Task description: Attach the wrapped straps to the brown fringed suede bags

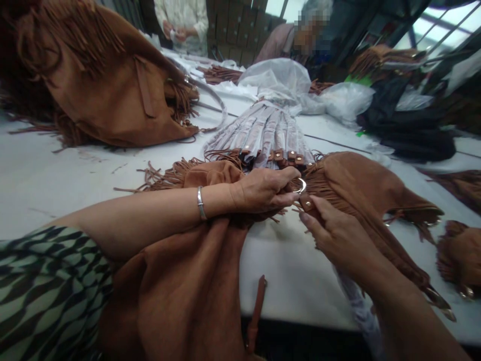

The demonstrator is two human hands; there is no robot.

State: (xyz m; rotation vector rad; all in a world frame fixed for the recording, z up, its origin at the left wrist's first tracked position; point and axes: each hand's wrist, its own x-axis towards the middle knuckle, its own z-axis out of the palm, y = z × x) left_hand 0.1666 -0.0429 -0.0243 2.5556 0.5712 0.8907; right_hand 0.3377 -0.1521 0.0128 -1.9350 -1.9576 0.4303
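Between the fingers of my left hand (pixel 263 189) is a silver metal ring (pixel 301 186), its right curve showing. My right hand (pixel 334 233) pinches a brown leather strap end (pixel 307 203) with a metal stud, right beside the ring. Whether the strap passes through the ring, I cannot tell. A brown suede bag (pixel 180 286) with fringe hangs over the table edge beneath my left forearm. Pale wrapping (pixel 355 296) trails below my right hand. Beyond both hands lies a fanned bundle of wrapped straps (pixel 266 128) with studded brown ends.
A large fringed bag (pixel 112 95) lies at the left back, another fringed bag (pixel 361 175) to the right. Clear plastic bags (pixel 278 75) and dark cloth (pixel 406 120) are farther back. A short strap (pixel 257 311) hangs at the white table's (pixel 285 271) front edge. Two people are across the table.
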